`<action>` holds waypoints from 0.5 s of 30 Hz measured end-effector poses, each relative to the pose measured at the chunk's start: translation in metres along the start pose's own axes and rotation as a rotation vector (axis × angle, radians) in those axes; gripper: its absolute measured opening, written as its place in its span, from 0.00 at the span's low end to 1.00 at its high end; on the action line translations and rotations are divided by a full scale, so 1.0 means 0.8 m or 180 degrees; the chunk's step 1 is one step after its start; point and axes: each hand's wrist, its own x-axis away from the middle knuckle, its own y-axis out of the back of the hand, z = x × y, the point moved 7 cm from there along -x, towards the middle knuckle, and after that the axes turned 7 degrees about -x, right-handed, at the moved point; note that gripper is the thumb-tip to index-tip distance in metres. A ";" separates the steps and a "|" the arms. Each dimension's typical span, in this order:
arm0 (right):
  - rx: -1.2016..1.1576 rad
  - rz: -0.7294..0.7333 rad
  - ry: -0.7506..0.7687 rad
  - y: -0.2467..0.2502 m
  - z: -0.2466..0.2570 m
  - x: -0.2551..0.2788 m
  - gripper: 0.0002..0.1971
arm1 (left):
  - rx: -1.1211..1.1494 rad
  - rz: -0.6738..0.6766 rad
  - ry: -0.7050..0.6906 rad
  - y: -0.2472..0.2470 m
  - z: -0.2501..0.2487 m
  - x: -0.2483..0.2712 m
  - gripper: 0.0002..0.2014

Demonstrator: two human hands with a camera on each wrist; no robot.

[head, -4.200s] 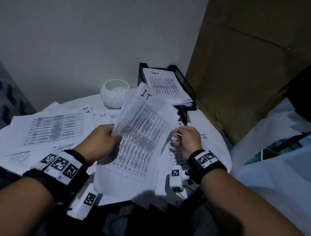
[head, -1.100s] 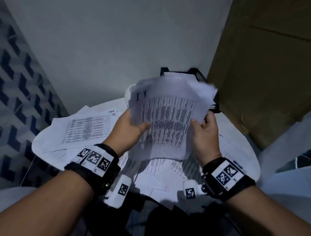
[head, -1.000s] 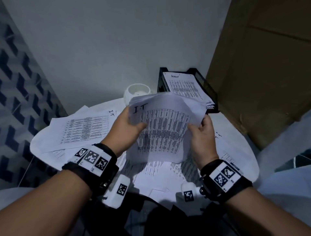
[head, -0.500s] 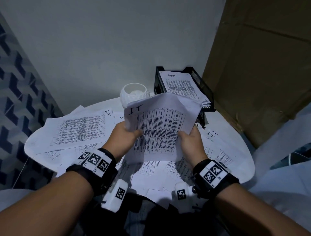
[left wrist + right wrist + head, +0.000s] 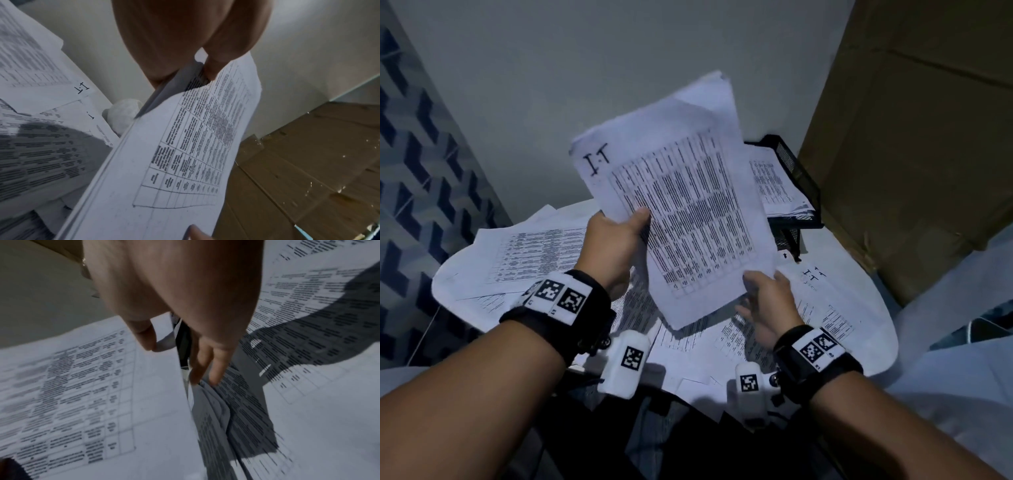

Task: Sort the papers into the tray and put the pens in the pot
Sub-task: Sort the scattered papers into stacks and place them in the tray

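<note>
We hold a bunch of papers [image 5: 681, 212] up over the round table [image 5: 873, 308], in front of the black tray [image 5: 796, 178]. Our left hand [image 5: 613, 243] pinches their side edge. Our right hand [image 5: 770, 301] is loose and open under the bottom corner (maybe just touching). One-handed, the papers could flop, slide out, and fall.
</note>
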 end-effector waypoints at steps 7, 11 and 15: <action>-0.0384 0.0463 -0.0494 -0.035 -0.036 0.008 0.10 | -0.0125 0.0192 0.0132 0.010 0.000 -0.003 0.15; -0.0432 0.0194 -0.0568 -0.015 -0.028 -0.013 0.09 | -0.0462 0.0866 0.0140 -0.007 -0.008 0.004 0.02; -0.0727 -0.0065 -0.0499 0.009 0.006 -0.048 0.14 | -0.0837 0.1207 -0.0114 -0.015 -0.022 0.007 0.03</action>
